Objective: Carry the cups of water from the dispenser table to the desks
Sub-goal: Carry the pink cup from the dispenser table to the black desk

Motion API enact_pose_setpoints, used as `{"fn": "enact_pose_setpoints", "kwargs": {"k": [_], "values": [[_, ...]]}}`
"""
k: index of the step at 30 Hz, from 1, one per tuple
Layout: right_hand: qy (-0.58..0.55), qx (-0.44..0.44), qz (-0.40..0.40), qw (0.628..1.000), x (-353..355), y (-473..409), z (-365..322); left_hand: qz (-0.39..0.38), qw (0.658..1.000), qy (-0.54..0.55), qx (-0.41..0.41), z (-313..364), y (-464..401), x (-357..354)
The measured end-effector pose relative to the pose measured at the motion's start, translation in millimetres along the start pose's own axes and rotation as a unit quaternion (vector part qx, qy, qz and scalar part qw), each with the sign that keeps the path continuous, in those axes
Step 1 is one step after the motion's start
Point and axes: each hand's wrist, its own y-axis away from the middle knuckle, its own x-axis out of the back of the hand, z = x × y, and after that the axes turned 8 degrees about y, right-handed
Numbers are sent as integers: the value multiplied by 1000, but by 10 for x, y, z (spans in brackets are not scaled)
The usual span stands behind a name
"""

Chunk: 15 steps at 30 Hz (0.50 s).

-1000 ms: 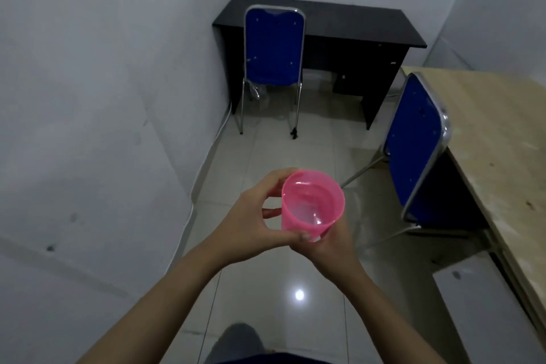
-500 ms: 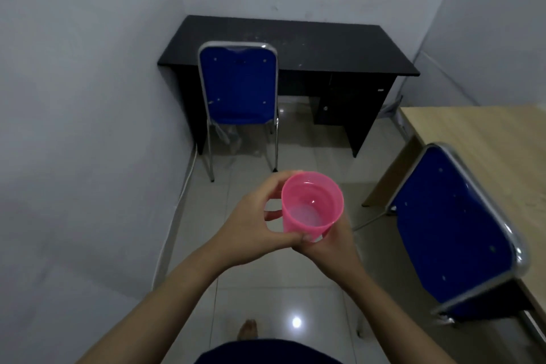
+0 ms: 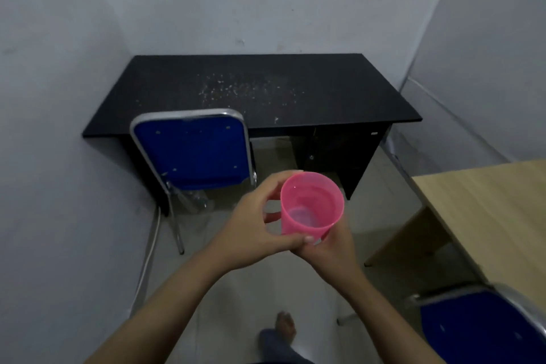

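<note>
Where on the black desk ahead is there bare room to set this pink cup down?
The black desk carries no objects. Its right half, from the crumb scatter to the right edge, is bare and has no chair before it. The near-left edge is blocked by the blue chair. Both hands, left hand and right hand, hold the pink cup.

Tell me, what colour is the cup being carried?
Pink, translucent plastic cup, seen clearly in the head view.

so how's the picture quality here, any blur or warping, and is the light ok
Head view: dim, flat light with no hard shadows; the wide lens bows the walls and black desk; the pink cup in both hands is fairly sharp, while the blue chair at the lower right edge smears.
</note>
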Motion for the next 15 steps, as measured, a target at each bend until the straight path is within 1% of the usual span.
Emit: {"fn": "enact_pose_setpoints", "kwargs": {"k": [8,15], "values": [[3,19,-14,1000,239,-1790,465,30,1000,9,4,-436,-1669,383],[3,-3,-35,999,301,-3300,1004,36,998,47,15,-895,-3071,859]]}}
